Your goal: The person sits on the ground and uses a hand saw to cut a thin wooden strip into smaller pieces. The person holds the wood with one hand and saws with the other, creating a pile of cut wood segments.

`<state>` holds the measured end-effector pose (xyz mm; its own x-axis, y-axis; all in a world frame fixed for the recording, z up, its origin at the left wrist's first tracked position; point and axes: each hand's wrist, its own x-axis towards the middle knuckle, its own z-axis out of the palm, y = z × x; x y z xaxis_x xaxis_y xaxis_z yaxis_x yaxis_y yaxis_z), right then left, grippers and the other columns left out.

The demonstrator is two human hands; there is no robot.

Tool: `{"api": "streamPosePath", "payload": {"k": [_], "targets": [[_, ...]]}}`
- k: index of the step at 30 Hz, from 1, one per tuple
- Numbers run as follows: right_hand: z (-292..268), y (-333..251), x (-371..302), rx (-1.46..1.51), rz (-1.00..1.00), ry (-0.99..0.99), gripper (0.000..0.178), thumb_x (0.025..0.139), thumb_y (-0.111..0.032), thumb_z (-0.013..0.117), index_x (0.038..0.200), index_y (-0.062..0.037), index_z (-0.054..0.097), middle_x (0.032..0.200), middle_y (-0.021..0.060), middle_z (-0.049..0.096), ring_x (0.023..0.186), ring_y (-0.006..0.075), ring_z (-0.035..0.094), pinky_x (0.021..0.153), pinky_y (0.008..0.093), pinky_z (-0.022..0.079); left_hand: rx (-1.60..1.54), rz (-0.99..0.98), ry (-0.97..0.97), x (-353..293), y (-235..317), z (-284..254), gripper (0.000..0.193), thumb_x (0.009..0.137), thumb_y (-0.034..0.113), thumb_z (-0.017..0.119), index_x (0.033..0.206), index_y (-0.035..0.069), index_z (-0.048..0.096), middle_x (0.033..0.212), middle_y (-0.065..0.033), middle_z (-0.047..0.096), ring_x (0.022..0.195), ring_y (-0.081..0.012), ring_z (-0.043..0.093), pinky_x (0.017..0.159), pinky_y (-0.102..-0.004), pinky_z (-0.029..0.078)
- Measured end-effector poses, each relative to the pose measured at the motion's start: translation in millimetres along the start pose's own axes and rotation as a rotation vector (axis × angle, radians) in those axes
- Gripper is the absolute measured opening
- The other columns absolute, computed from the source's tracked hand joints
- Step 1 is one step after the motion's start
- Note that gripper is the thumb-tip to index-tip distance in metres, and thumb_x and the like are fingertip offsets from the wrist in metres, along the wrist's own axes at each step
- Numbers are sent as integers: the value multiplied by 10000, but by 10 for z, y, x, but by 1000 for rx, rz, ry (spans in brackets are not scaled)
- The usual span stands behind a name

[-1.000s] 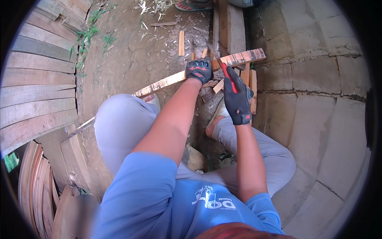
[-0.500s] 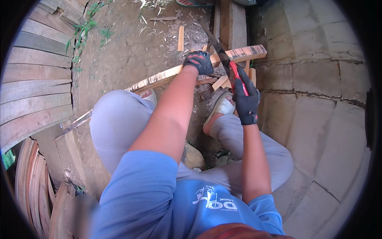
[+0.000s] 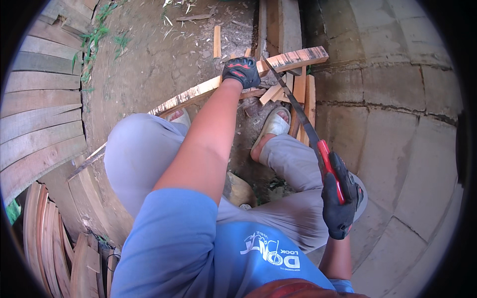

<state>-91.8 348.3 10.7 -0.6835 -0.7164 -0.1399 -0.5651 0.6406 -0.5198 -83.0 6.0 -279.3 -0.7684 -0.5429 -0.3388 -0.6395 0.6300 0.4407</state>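
Observation:
A long wooden plank (image 3: 293, 58) with dark-streaked bark on its upper edge runs slantwise in front of me. My left hand (image 3: 241, 71), in a black glove with red marks, is closed over the plank near its right part. In my right hand (image 3: 342, 196), also gloved, is the red handle of a handsaw (image 3: 302, 115). The dark curved blade reaches up and left, its tip at the plank just right of my left hand. My right hand is low, above my right knee.
Cut wood pieces (image 3: 298, 94) lie under and beside the plank, near my sandalled foot (image 3: 276, 123). A thick timber beam (image 3: 289, 30) stands beyond. Concrete paving (image 3: 392, 144) spreads at right, wooden boards (image 3: 42, 99) at left. A stone (image 3: 239, 189) sits between my legs.
My right hand has pulled the saw back toward me and to the right, so the blade's tip end is now at the plank. My left hand keeps its grip.

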Motion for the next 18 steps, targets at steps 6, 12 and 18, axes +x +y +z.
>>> {"api": "streamPosePath", "payload": {"k": [6, 12, 18], "targets": [[625, -18, 808, 37, -203, 60, 354, 1063, -201, 651, 1390, -89, 726, 1293, 179, 771, 1156, 350, 763, 988, 424, 578, 10, 27, 38, -30, -29, 29, 464, 886, 356, 682, 1251, 74, 734, 1287, -203, 750, 1196, -358, 735, 1020, -484, 582], [1309, 18, 1854, 11, -166, 53, 369, 1026, -305, 677, 1330, -116, 766, 1238, 183, 782, 1168, 357, 736, 1031, 432, 550, 42, 7, 73, -104, 29, 154, 391, 917, 275, 641, 1243, 83, 737, 1254, -221, 760, 1146, -361, 759, 1015, -507, 583], [1559, -84, 2076, 50, -166, 98, 376, 1017, -352, 659, 1307, -152, 789, 1206, 225, 774, 1134, 397, 736, 1015, 469, 556, 52, -24, 119, -92, 65, 69, 391, 936, 274, 629, 1261, 90, 746, 1277, -198, 761, 1182, -321, 754, 1040, -476, 575]]}}
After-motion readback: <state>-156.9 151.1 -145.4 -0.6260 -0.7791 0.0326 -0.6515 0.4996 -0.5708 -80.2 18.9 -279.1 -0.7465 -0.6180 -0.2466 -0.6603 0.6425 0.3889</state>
